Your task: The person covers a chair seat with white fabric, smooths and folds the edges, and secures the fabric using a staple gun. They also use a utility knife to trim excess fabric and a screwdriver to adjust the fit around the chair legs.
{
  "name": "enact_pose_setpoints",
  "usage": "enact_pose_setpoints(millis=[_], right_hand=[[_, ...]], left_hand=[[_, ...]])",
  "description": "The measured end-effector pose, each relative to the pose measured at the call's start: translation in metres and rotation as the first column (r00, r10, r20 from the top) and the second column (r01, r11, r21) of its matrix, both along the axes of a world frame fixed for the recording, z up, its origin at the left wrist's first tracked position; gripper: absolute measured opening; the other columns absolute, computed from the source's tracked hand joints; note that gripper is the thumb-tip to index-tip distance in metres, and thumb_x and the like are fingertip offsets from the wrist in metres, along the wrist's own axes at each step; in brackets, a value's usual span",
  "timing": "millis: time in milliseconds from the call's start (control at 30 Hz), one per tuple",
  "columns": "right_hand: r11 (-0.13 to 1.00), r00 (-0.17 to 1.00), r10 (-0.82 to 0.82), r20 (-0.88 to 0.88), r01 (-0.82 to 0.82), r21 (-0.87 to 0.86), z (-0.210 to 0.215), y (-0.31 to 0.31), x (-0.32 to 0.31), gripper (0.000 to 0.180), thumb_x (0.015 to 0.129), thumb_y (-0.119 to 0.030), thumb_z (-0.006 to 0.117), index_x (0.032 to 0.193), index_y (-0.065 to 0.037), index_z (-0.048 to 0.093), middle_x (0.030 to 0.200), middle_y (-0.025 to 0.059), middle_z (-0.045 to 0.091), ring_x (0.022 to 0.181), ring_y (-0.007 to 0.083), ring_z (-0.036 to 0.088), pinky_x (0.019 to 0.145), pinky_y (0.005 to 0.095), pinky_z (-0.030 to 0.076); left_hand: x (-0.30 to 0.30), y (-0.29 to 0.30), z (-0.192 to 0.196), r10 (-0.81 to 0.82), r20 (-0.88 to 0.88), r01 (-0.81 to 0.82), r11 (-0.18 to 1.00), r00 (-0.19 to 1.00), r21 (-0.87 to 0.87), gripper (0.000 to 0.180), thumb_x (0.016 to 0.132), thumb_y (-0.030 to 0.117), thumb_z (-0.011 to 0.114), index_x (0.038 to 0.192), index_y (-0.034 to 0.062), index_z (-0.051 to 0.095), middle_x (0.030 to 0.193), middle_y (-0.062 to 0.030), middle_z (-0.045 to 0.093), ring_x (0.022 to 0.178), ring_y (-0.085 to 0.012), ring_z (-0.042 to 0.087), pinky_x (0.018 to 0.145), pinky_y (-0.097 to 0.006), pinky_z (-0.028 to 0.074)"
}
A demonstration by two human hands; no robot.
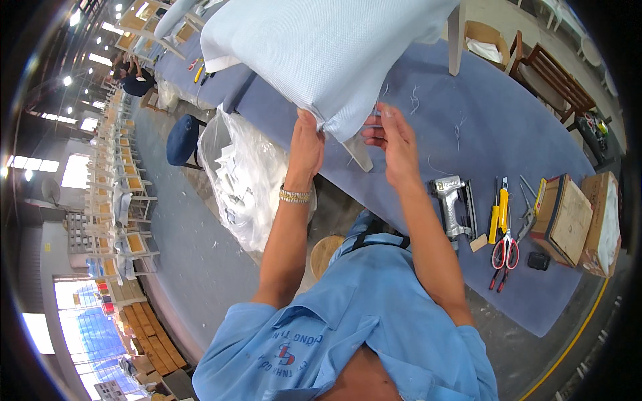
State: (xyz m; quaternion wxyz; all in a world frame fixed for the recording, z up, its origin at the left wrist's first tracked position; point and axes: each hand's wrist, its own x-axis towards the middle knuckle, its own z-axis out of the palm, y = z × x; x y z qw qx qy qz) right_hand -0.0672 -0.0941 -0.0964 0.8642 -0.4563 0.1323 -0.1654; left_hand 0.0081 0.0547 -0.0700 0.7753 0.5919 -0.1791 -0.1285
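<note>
At the near edge of the blue-covered bench (468, 134), both hands work the lower corner of a pale blue upholstered chair seat (321, 53) that lies tilted on the bench with its corner overhanging the edge. The left hand (306, 148) grips the fabric at that corner, fingers curled and pinching the gathered cloth against the seat's underside, apparently to keep the covering taut. The right hand (394, 144) is raised just beside the corner, thumb and forefinger pressed together as if on a thread or fabric edge; the pictures do not show clearly what they hold. A pale chair leg (360, 155) juts down between the hands.

Tools lie well to the right of the person on the bench, within reach but clear of the work: a pneumatic staple gun (453, 207), a yellow-handled tool (496, 214), red-handled scissors (505, 257) and open cardboard boxes (572, 220). Loose thread ends lie scattered on the bench covering.

Below the bench stand a clear plastic bag of white offcuts (247, 180), a round wooden stool (326, 252) and a dark blue stool (182, 139). The room is a large workshop with rows of unfinished chair frames (120, 200) on the left and ceiling lamps overhead.
</note>
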Motion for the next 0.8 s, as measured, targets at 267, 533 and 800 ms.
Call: enact_pose_setpoints(millis=[267,533,800], right_hand=[[0.851,0.981,0.038,-0.192,-0.133,-0.507,-0.069,-0.039,-0.074,0.033,0.103,-0.028,0.059,0.123,-0.003,0.064,0.098,0.0066,0.069,0.077,0.011,0.063,0.07,0.0261,0.052],[0.91,0.856,-0.189,-0.48,-0.031,-0.413,-0.18,-0.084,-0.201,0.03,0.098,-0.024,0.064,0.117,-0.001,0.067,0.093,0.0064,0.069,0.077,0.0113,0.064,0.07,0.0272,0.053],[0.527,0.458,-0.754,-0.471,-0.007,-0.85,-0.185,-0.131,-0.273,0.031,0.093,-0.03,0.068,0.104,-0.001,0.072,0.085,0.0166,0.074,0.077,0.0293,0.072,0.074,0.04,0.055]], left_hand=[[0.006,-0.011,-0.018,0.115,-0.055,-0.116,0.993,0.992,-0.013,0.087,0.099,0.067,0.034,0.155,0.0019,0.023,0.159,-0.0113,0.033,0.146,-0.0249,0.033,0.12,-0.04,0.029],[0.005,-0.013,-0.034,0.173,-0.174,-0.197,0.971,0.97,-0.136,0.069,0.105,0.055,0.038,0.153,0.0057,0.032,0.154,-0.0084,0.041,0.141,-0.0247,0.04,0.117,-0.043,0.034],[0.019,0.013,-0.068,0.081,-0.154,-0.116,0.967,0.985,-0.228,0.07,0.103,0.055,0.043,0.155,0.0101,0.029,0.157,-0.0083,0.038,0.143,-0.0284,0.039,0.119,-0.047,0.032]])
